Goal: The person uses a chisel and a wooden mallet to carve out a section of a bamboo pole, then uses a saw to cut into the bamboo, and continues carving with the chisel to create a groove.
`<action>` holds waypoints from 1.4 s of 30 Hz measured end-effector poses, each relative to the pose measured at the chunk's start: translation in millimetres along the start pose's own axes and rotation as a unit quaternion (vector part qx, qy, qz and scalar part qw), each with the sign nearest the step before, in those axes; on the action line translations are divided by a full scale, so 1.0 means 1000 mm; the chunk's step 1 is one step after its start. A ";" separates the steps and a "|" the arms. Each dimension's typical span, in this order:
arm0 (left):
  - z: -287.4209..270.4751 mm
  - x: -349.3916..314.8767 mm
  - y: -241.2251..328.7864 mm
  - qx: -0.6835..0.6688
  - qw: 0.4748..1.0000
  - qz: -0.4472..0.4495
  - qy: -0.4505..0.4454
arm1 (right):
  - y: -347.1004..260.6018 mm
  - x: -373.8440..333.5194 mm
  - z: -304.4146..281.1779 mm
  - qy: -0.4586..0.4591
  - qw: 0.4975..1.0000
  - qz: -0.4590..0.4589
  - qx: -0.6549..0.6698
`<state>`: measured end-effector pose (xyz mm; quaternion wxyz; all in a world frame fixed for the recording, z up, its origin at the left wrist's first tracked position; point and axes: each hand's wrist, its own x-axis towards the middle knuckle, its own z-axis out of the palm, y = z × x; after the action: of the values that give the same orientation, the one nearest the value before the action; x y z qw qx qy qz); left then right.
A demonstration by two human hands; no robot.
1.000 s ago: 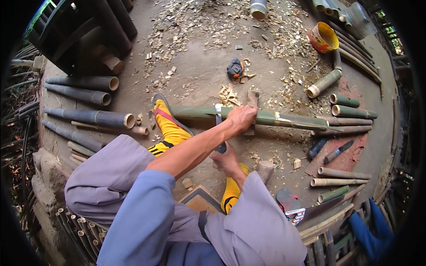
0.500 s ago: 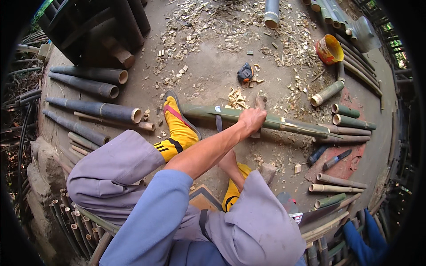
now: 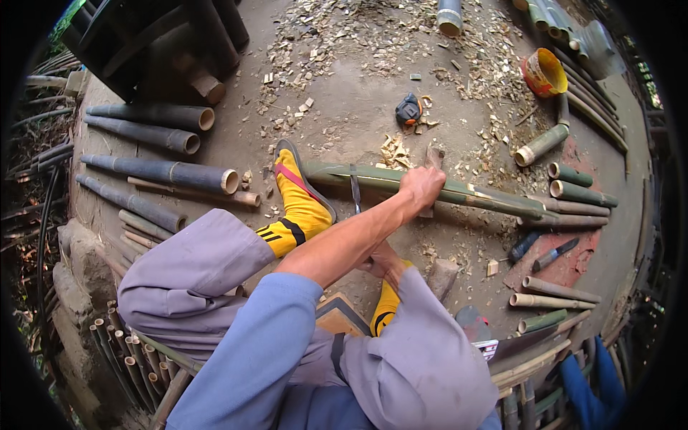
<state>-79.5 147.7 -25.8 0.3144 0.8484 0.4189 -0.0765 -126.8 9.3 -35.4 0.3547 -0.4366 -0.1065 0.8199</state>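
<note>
A long green bamboo pole [image 3: 494, 201] lies across in front of me, with a pale split line along its right part. My left hand [image 3: 421, 188] is closed around it near the middle, above a wooden block [image 3: 434, 159] that crosses beneath. A knife blade [image 3: 355, 188] stands across the pole left of that hand. My right hand [image 3: 377, 261] is partly hidden behind my left forearm; its fingers look closed on the knife's lower end, though the handle is hidden. My sandalled foot in a yellow sock [image 3: 292, 193] is at the pole's left end.
Dark bamboo poles [image 3: 161, 170] lie at left, and shorter bamboo pieces [image 3: 573, 192] at right near another knife [image 3: 556, 254]. Beyond the pole are a black-orange tape measure [image 3: 409, 110], wood chips [image 3: 322, 36] and a red-yellow bucket [image 3: 542, 72]. A wooden stump [image 3: 442, 278] is near my right knee.
The knife blade has turned, showing a narrower face against the pole. My right hand shows more behind the left forearm. The left hand keeps its grip; the whole view has shifted slightly.
</note>
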 end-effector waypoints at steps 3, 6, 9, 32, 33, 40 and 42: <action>-0.004 0.005 0.002 -0.008 1.000 0.005 0.011 | 0.015 0.019 -0.030 -0.024 0.973 -0.155 -0.169; -0.002 0.002 0.007 -0.011 1.000 0.017 0.007 | 0.029 0.024 -0.040 -0.046 0.980 -0.161 -0.104; -0.002 0.002 0.001 -0.011 1.000 0.003 0.008 | 0.002 0.011 -0.022 -0.117 0.975 0.122 0.146; -0.004 -0.002 -0.002 -0.007 1.000 -0.006 -0.002 | 0.026 0.029 -0.016 -0.168 0.971 0.075 0.151; -0.004 -0.001 -0.003 0.003 1.000 -0.004 -0.010 | 0.028 0.029 -0.015 -0.131 0.989 0.035 0.060; 0.014 0.011 -0.017 0.013 0.998 0.060 0.028 | -0.002 -0.002 -0.023 0.173 0.936 -0.041 -0.304; -0.004 0.004 0.003 -0.026 0.999 0.037 -0.007 | 0.005 -0.030 -0.048 0.225 0.886 -0.061 -0.402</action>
<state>-75.1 151.7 -22.5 0.3416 0.8546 0.3865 -0.0598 -80.5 -21.0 -47.2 0.2125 -0.7072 -0.3706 0.5634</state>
